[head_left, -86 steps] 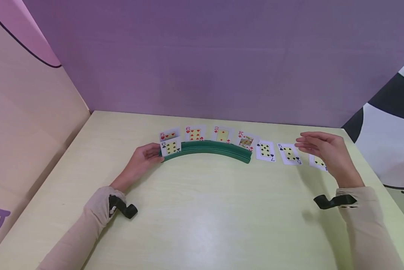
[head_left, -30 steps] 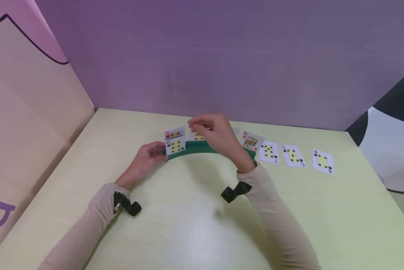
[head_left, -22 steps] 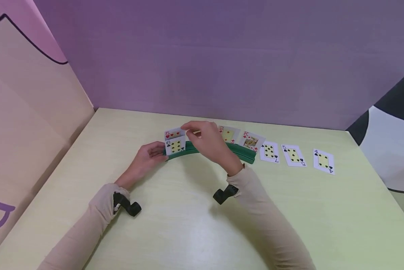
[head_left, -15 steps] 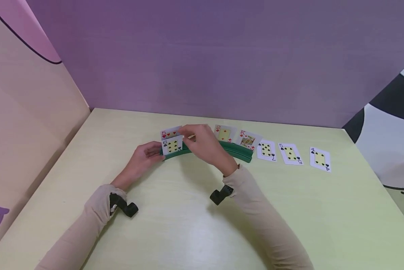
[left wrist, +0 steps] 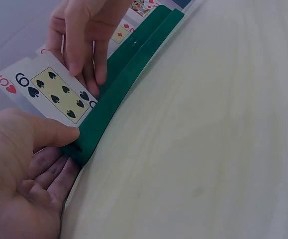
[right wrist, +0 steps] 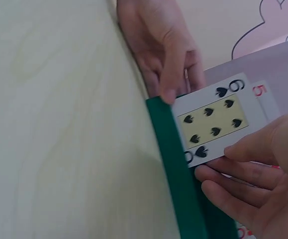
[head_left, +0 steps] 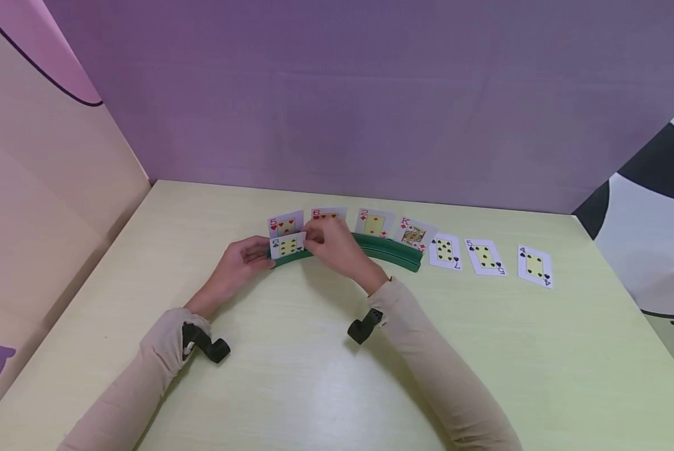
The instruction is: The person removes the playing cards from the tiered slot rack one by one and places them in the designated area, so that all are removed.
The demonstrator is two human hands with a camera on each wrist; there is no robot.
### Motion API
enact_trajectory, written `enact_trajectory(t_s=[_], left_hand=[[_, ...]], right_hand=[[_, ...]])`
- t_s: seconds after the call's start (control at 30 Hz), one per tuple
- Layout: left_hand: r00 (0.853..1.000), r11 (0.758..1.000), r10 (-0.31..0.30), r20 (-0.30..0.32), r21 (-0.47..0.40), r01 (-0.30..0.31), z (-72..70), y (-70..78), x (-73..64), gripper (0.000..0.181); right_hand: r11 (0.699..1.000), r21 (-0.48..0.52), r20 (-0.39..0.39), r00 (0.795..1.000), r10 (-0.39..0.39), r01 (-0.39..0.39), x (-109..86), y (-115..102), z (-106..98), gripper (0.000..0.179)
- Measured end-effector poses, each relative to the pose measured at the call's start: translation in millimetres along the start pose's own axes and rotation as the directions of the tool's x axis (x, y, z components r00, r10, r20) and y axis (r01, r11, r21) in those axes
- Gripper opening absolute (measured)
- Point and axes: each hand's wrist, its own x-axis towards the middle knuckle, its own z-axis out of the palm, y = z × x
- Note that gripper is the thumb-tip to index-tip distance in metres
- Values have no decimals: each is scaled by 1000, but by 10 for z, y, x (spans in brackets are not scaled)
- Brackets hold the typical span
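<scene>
A curved green playing card holder (head_left: pixel 390 250) stands on the table. My left hand (head_left: pixel 232 272) grips its left end, thumb in front and fingers round the end in the left wrist view. The six of spades (left wrist: pixel 56 92) stands in the holder's front slot at that end. My right hand (head_left: pixel 337 247) pinches the right edge of this card, thumb (right wrist: pixel 248 147) on its face. Behind stand the five of hearts (head_left: pixel 285 223), a red six (head_left: pixel 328 213) partly hidden by the right hand, the two of diamonds (head_left: pixel 374 223) and the king of diamonds (head_left: pixel 413 234).
Right of the holder, the seven of spades (head_left: pixel 445 252), five of spades (head_left: pixel 485 257) and four of spades (head_left: pixel 535 266) lie face up on the pale table (head_left: pixel 292 388). A purple wall panel (head_left: pixel 371 106) rises along the table's back edge.
My right hand has come from above the four of spades to the six of spades. In the last half second that card has sunk lower, showing more of the five of hearts. My left hand stays.
</scene>
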Motion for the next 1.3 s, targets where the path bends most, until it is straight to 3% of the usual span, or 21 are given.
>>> enact_trajectory(t_s=[0.43,1.3], left_hand=[[1000,1000,-7,4,25,7,-1,22,-17,40],[1000,1000,-17,8,13,17,-6,-10,3,44]], right_hand=[[999,0,-22,999,-41,41,23,106,63,4],[1000,-8,-20,1000,-15,15,15,59,44,6]])
